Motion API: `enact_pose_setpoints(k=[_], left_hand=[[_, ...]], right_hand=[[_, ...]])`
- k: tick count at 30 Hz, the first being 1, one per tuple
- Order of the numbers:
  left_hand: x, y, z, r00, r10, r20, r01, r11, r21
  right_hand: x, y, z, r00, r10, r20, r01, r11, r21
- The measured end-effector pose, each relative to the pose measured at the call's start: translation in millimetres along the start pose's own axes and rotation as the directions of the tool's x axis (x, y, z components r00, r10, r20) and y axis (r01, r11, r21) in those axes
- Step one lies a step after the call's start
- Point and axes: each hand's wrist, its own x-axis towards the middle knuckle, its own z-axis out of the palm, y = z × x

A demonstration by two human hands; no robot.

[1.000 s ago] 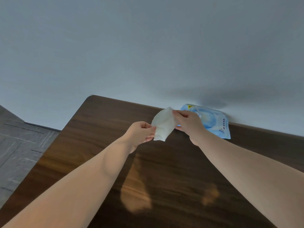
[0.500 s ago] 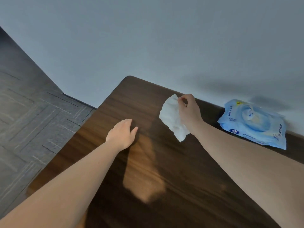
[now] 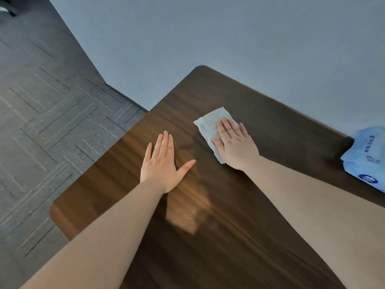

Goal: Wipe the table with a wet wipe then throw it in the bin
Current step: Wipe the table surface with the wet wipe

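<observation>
White wipe (image 3: 210,124) under right hand (image 3: 235,147)

Soft, dim light filled the frame. A warm glare patch lay on the table (image 3: 260,126) at lower centre, and wide-angle distortion bent the blurred edges.

We note that the wet wipe (image 3: 210,124), held up in the air between both hands a second ago and dangling from the right hand alone half a second ago, now lies flat on the table (image 3: 270,126). The right hand (image 3: 234,142) has gone from pinching it to pressing it down with fingers spread. The left hand (image 3: 164,163), which let go first and hovered curled, now rests palm-flat on the wood, left of the wipe.
</observation>
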Motion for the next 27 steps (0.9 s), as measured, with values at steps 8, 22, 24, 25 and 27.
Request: enact_pose_setpoints(k=[8, 22, 24, 25, 27], left_hand=[[1.6, 2.0, -2.8, 1.0, -0.004, -0.029, 0.003, 1.0, -0.028], [1.1, 3.0, -1.4, 0.998, 0.054, -0.036, -0.052, 0.998, 0.041], [-2.7, 19.3, -1.8, 0.993, 0.116, -0.035, -0.114, 0.992, 0.05], [-4.7, 31.5, -1.6, 0.988, 0.148, -0.03, -0.147, 0.988, 0.051], [-8.7, 61.4, -0.6, 0.977, 0.214, -0.017, -0.213, 0.976, 0.045]], right_hand=[[82.6, -72.6, -5.8, 0.998, -0.068, -0.015, 0.068, 0.998, -0.006], [30.5, -42.3, 6.6, 0.992, 0.115, -0.053, -0.109, 0.989, 0.096], [5.8, -21.3, 9.6, 0.981, 0.186, -0.055, -0.18, 0.978, 0.107], [-7.8, -9.5, 11.5, 0.974, 0.221, -0.051, -0.214, 0.971, 0.11], [-38.3, 16.9, 16.4, 0.956, 0.291, -0.035, -0.285, 0.952, 0.111]])
